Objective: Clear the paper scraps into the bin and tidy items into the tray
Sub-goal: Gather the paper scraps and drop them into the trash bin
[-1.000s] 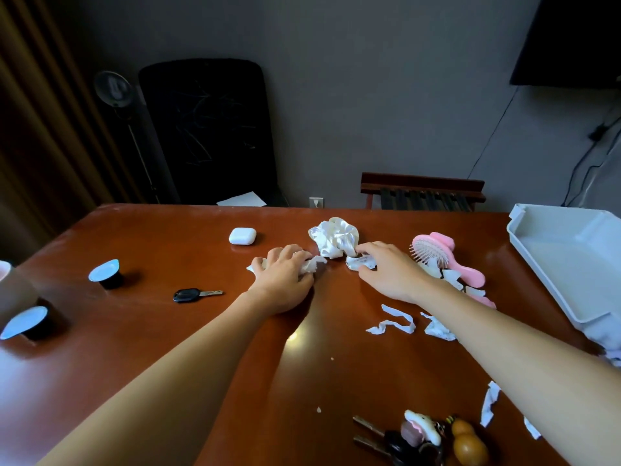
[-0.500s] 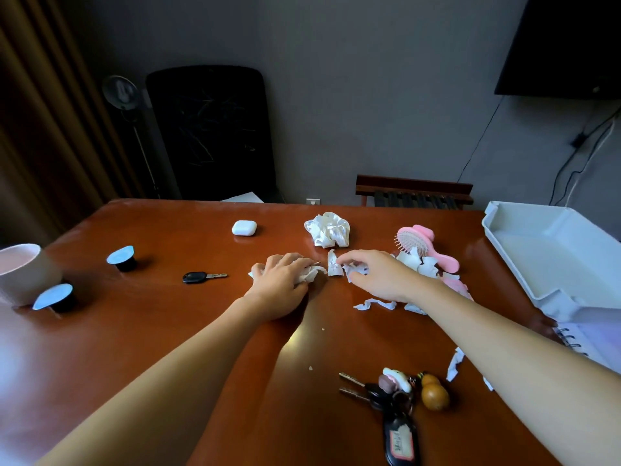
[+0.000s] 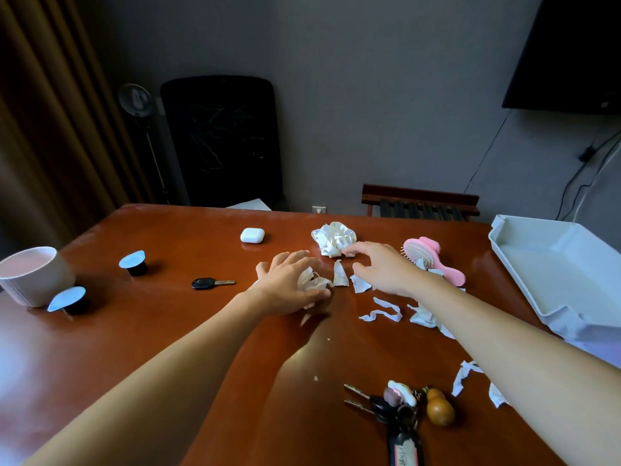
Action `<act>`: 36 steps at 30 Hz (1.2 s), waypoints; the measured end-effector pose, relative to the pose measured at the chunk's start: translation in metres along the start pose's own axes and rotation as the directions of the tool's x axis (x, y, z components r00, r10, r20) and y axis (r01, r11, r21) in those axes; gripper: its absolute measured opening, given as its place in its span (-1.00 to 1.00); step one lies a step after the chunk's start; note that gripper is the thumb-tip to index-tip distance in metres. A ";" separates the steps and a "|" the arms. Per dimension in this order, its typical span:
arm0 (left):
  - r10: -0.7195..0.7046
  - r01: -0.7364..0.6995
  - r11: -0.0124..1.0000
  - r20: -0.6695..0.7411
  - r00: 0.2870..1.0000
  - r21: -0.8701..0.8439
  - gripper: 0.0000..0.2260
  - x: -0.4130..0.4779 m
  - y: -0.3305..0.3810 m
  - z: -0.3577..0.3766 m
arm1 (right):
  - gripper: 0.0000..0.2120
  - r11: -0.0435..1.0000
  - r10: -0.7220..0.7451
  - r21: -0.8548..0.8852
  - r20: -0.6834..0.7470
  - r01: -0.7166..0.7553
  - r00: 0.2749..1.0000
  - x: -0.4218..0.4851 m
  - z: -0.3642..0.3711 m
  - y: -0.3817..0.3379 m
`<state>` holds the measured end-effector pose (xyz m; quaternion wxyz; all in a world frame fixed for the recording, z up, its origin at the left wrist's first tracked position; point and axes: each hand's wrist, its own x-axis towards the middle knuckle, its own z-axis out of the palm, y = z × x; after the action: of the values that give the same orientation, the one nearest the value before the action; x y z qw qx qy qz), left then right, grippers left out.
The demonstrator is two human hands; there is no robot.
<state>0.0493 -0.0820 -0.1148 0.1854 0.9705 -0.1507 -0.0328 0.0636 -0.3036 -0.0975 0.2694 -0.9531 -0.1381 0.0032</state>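
Observation:
Torn white paper scraps [image 3: 382,310] lie scattered over the red-brown table [image 3: 168,331], with more scraps near its right edge [image 3: 464,375]. My left hand [image 3: 285,285] presses down on a crumpled wad of scraps [image 3: 312,281], the thumb curled round it. My right hand [image 3: 383,268] hovers with spread, relaxed fingers over two loose scraps [image 3: 341,274], its fingertips close to a white satin scrunchie [image 3: 334,241]. It holds nothing. A white tray [image 3: 524,250] stands at the right. A white ribbed bin [image 3: 32,280] stands at the left edge.
Lying about are a white earbud case [image 3: 252,235], a black car key [image 3: 208,283], two blue-lidded capsules [image 3: 133,262] [image 3: 68,299], a pink hairbrush [image 3: 433,260] and a keyring with charms [image 3: 401,406]. A black chair [image 3: 221,139] stands behind the table.
My right hand has let go of the scrap it pinched and lifted toward the scrunchie. My left hand has pulled the crumpled scraps closer under it.

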 end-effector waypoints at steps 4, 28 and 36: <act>-0.003 0.003 1.000 -0.032 0.999 -0.001 -0.50 0.019 -0.004 -0.005 | -0.62 0.999 -0.006 -0.038 -0.009 0.006 1.000 0.023 0.000 0.002; 0.054 -0.054 0.998 0.015 0.998 0.014 -0.53 0.123 -0.010 0.006 | -0.84 0.965 -0.037 -0.258 0.000 0.036 0.999 0.081 -0.004 0.046; 0.036 -0.036 0.999 0.024 0.999 0.016 -0.57 0.099 -0.010 0.000 | -0.57 0.975 -0.010 -0.220 -0.025 0.004 1.000 0.052 -0.008 0.031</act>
<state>0.1462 -0.1026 -0.1191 0.1759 0.9687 -0.1705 -0.0397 0.1224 -0.3192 -0.1027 0.1639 -0.9765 -0.1375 -0.0253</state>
